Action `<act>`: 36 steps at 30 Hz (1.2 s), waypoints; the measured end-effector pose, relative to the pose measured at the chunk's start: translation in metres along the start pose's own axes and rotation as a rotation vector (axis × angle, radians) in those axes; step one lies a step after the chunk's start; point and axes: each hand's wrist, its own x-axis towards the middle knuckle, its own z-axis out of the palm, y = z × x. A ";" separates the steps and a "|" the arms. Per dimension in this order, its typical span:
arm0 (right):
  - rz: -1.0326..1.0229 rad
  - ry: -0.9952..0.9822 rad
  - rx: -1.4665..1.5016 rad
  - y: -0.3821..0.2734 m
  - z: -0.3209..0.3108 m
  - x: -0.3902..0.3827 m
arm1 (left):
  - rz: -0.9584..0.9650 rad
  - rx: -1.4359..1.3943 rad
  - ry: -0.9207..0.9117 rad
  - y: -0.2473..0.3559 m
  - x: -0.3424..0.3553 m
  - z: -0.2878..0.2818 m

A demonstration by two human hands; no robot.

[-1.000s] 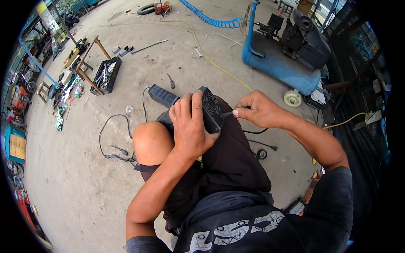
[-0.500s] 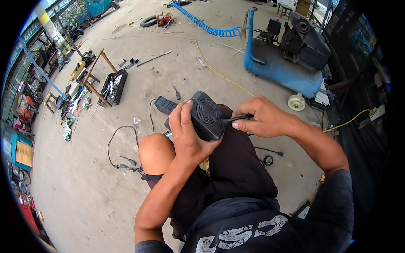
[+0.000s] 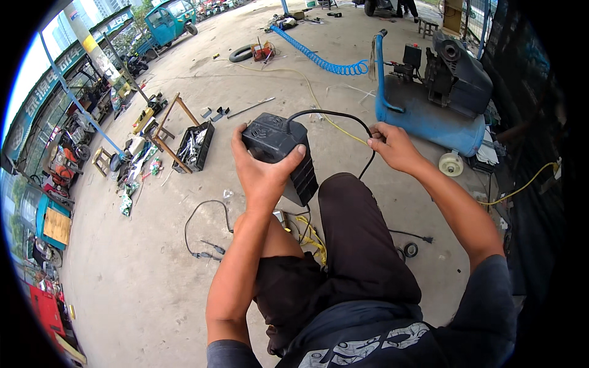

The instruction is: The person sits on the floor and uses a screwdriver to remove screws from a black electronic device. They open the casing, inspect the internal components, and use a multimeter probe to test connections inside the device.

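My left hand (image 3: 262, 178) grips a black charger (image 3: 300, 175), a boxy case with a round fan grille on its end and ribbed sides, held tilted above my knees. Fingers wrap its far side while the thumb presses the near edge. From the grille end a black cord (image 3: 334, 113) arches to the right. My right hand (image 3: 392, 147) pinches that cord between thumb and fingers, and the rest of it hangs down behind my knee. Below the charger, between my legs, lies a yellow cable bundle (image 3: 316, 238). A thin black lead with connectors (image 3: 205, 253) rests on the floor at left.
A blue air compressor (image 3: 429, 126) stands at the far right, with a coiled blue hose (image 3: 325, 64) beyond. A black crate of tools (image 3: 197, 147) sits at left beside a wooden frame (image 3: 165, 132). Right of my knee lie a plug (image 3: 427, 239) and a tape roll (image 3: 411, 249).
The charger has turned, so its grille end now faces up and away and its ribbed side shows. My right hand has moved away from the case, and more cord stretches between them.
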 end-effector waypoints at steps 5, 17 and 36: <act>0.043 0.081 0.043 0.028 0.021 0.007 | 0.001 -0.052 0.140 -0.019 0.050 -0.019; -0.143 -0.037 0.165 -0.043 0.039 0.037 | 0.051 -0.455 0.087 0.044 0.132 -0.001; -0.211 0.310 0.986 -0.127 -0.050 0.111 | 0.330 0.089 -0.500 0.043 0.122 0.001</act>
